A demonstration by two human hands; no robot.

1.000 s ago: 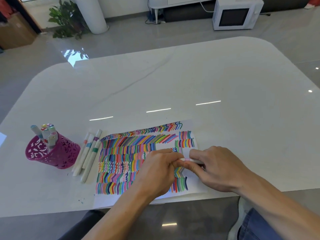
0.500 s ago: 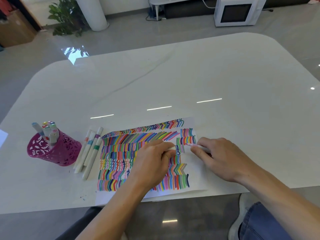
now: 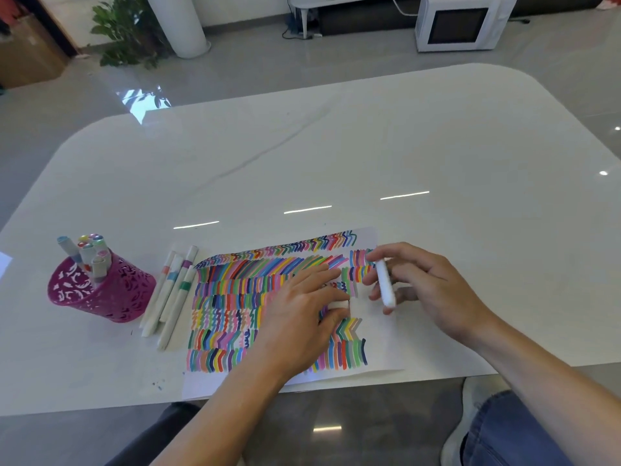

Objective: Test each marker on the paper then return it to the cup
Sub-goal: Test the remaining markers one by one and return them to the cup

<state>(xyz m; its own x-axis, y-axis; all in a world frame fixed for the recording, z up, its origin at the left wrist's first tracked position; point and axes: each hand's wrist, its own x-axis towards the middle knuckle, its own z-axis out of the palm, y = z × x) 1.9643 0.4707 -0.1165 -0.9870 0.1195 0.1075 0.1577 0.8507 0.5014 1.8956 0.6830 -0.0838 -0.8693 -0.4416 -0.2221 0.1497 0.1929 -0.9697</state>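
Marker (image 3: 385, 284) (white barrel) is pinched between the thumb and fingers (image 3: 396, 252) of my right hand (image 3: 433, 290), over the right part of the striped paper (image 3: 379, 338). My left hand (image 3: 302, 317) rests on the paper, pinching a white cap (image 3: 338, 304). Left on the table (image 3: 336, 146) stands the pink cup (image 3: 100, 294).

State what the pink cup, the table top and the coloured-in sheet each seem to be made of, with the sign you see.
Pink cup: probably moulded plastic, possibly painted metal; thin magenta wall pierced with cut-outs. Table top: polished stone or a stone-look slab; glossy white, faint grey vein, mirrored lights. Sheet: thin matt paper; ink strokes sit flat on it.
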